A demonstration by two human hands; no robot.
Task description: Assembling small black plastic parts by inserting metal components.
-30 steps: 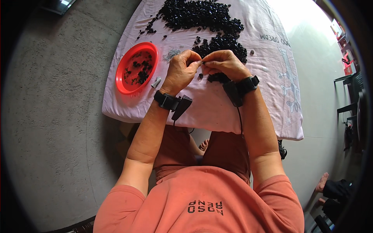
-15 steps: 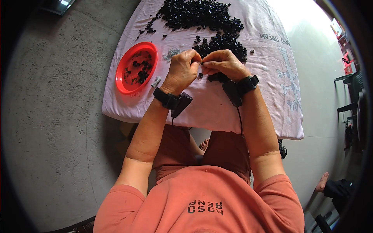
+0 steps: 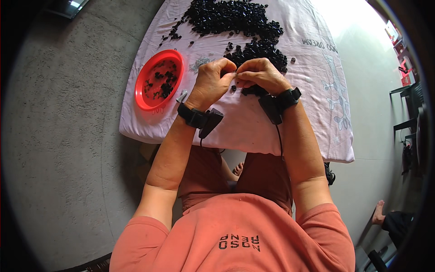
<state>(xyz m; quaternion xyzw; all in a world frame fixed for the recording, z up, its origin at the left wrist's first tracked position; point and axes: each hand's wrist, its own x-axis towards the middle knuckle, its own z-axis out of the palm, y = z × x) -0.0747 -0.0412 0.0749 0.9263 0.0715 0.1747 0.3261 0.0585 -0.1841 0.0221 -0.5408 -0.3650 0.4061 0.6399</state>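
Note:
Over the cloth-covered table [image 3: 308, 136], my left hand [image 3: 214, 80] and my right hand [image 3: 263, 76] meet fingertip to fingertip. Each is closed in a pinch, and what lies between the fingers is too small to make out. Just beyond the hands spreads a heap of small black pieces [image 3: 260, 50], joined to a bigger heap [image 3: 226, 18] farther off. One single black piece [image 3: 234, 88] rests on the cloth below the fingertips. A few more black pieces [image 3: 254, 90] lie beneath my right hand, partly hidden by it.
A red round basin [image 3: 141, 97] with some black pieces in it stands on the left. Between it and my left hand are a small pile of thin clear or silvery bits [image 3: 201, 62] and a small grey object [image 3: 182, 95]. Another person's foot [image 3: 379, 212] shows at lower right.
My hands keep nearly the same place, with the fingertips shifted slightly. The other person's foot at lower right has moved a little to the right.

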